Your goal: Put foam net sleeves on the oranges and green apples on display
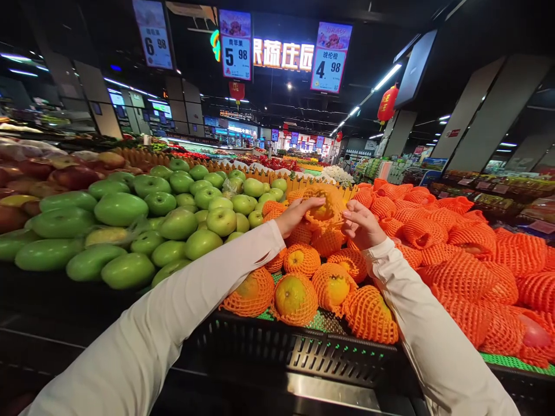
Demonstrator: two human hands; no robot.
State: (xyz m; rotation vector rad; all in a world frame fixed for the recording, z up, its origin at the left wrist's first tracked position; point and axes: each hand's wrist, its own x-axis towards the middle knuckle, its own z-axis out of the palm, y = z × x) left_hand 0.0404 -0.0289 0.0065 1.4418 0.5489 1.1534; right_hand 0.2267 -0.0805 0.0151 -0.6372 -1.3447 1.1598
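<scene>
An orange foam fruit net (pixel 327 202) is held up between my hands above the oranges, its opening stretched toward me. My left hand (pixel 300 215) grips its left side, thumb and fingers closed on the mesh. At its right edge, my right hand (pixel 365 224) pinches with thumb and forefinger. Whether a fruit sits inside this net I cannot tell. Below my hands, netted oranges (pixel 295 294) lie in a black crate (pixel 333 352) lined with green mesh. One netted orange (pixel 327 240) rests directly under the held net.
Green apples (pixel 221 219) are heaped to the left, with larger green fruit (pixel 121 209) beside them and red apples (pixel 73 176) farther left. Fruit in red foam nets (pixel 459 271) is piled on the right. A low orange picket divider (pixel 303 184) stands behind; price signs (pixel 327 58) hang overhead.
</scene>
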